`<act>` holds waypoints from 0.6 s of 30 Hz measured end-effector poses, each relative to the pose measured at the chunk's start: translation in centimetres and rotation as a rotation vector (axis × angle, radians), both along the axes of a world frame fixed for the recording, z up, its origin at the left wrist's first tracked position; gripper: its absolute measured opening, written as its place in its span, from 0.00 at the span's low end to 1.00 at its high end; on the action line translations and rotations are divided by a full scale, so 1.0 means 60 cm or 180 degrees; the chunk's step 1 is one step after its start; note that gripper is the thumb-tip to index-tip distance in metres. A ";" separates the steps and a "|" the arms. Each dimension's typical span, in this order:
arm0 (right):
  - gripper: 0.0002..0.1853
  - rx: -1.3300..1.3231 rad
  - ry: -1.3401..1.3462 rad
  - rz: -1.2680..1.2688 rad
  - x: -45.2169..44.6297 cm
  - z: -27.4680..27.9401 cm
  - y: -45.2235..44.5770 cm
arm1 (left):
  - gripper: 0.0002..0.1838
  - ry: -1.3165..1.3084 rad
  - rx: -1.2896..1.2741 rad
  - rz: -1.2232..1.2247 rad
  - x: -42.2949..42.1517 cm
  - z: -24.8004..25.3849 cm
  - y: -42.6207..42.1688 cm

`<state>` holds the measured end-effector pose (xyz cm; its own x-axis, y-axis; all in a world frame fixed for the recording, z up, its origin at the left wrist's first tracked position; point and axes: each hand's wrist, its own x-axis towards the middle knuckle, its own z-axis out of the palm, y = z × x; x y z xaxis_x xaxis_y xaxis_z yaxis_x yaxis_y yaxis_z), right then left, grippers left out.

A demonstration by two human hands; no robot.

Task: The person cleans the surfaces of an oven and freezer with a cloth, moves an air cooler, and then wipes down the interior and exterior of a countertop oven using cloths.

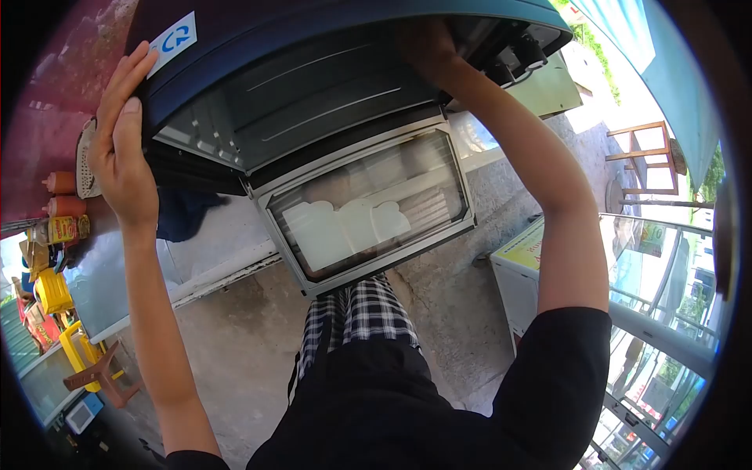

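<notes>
A dark countertop oven stands before me with its glass door folded down toward my legs. My left hand lies along the oven's left outer edge, fingers stretched out, its fingertips beside a white sticker with a blue mark. Inside the cavity, near the upper right, is my right hand. Shadow hides its fingers, so whether it touches or holds anything cannot be seen. Control knobs sit on the panel to the right of that forearm. Pale reflections show on the door glass.
A light table bears the oven and a dark blue cloth. Orange-capped bottles and jars stand at the left. A glass display case and a white box with a yellow top are at my right. A wooden stool stands farther off.
</notes>
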<state>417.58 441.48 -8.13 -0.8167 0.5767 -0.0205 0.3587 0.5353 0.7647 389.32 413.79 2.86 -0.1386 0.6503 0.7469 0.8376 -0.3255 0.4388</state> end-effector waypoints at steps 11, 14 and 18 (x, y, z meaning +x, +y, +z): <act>0.22 0.0105 0.1026 -0.0205 -0.240 -0.084 0.188 | 0.28 -0.0236 -0.0639 0.0458 -0.001 0.004 -0.013; 0.22 -0.0009 0.1191 -0.0104 -0.238 -0.104 0.165 | 0.28 0.0166 -0.0688 0.0627 -0.008 0.005 -0.016; 0.22 -0.0167 0.1264 -0.0094 -0.188 -0.137 0.143 | 0.29 0.0131 -0.0670 0.0552 -0.001 0.002 -0.014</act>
<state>406.31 450.09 -16.33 -0.7500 0.6067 0.2635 0.6368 0.5548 0.5354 389.25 412.95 2.99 -0.2337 0.7610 0.6052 0.8913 -0.0810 0.4461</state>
